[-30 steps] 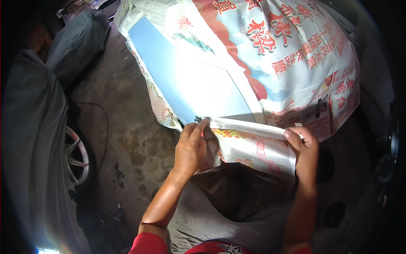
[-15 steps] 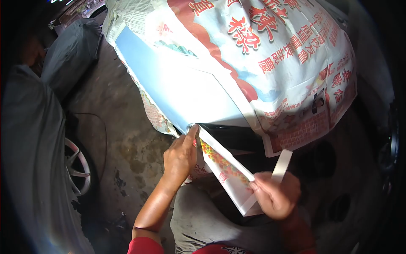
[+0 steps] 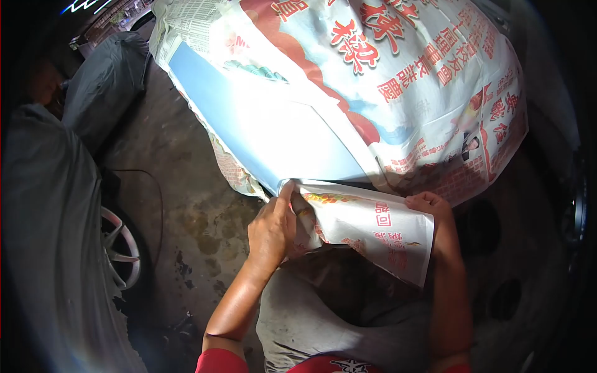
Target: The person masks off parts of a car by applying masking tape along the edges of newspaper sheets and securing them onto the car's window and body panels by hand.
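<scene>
My left hand (image 3: 272, 231) presses a fingertip on the near corner of a pale blue panel (image 3: 273, 124), where a loose newspaper strip (image 3: 373, 224) begins. The fingers of my right hand (image 3: 429, 204) grip the strip's upper right corner, and the strip hangs between both hands just below the panel edge. Large printed newspaper sheets (image 3: 435, 81) cover the surface around the panel, their edge running beside it. A dark gap shows narrowly between the panel and the strip.
A grey cloth cover (image 3: 50, 236) drapes over something at the left, with a spoked wheel (image 3: 122, 248) beside it. Another dark covered object (image 3: 106, 81) stands behind. A thin cable (image 3: 158, 199) lies on the stained floor (image 3: 199, 217).
My right hand first swung down with the strip, folding it and baring the dark gap. It has since come back up, spreading the strip along the panel edge. My left hand stayed at the corner.
</scene>
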The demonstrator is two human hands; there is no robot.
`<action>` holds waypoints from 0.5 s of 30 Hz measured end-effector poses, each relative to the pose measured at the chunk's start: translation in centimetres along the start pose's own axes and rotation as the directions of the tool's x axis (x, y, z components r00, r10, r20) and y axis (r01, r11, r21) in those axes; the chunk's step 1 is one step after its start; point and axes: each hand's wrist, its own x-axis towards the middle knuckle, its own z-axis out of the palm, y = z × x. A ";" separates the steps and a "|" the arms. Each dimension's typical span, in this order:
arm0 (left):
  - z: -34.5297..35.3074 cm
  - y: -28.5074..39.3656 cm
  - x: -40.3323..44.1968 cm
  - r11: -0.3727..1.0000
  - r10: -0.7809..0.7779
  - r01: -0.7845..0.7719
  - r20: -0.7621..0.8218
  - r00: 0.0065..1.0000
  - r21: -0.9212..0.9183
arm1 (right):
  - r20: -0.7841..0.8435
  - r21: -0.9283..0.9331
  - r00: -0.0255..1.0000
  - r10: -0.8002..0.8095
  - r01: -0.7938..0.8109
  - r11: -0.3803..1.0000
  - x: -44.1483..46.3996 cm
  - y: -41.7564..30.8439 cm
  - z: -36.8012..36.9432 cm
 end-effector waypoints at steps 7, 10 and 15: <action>0.3 -0.6 -1.1 0.998 -0.018 0.024 0.094 0.995 -0.057 | 0.031 -0.009 0.997 -0.068 0.069 0.998 -1.4 -0.9 1.6; 0.0 -0.2 -1.0 0.998 0.007 -0.005 0.036 0.999 -0.070 | 0.032 -0.064 0.995 -0.095 0.097 0.993 -1.5 -1.0 1.7; -0.5 -0.1 -0.1 0.983 0.152 -0.155 -0.044 0.987 -0.097 | 0.029 -0.201 0.995 -0.095 0.099 0.975 -1.5 -1.6 1.9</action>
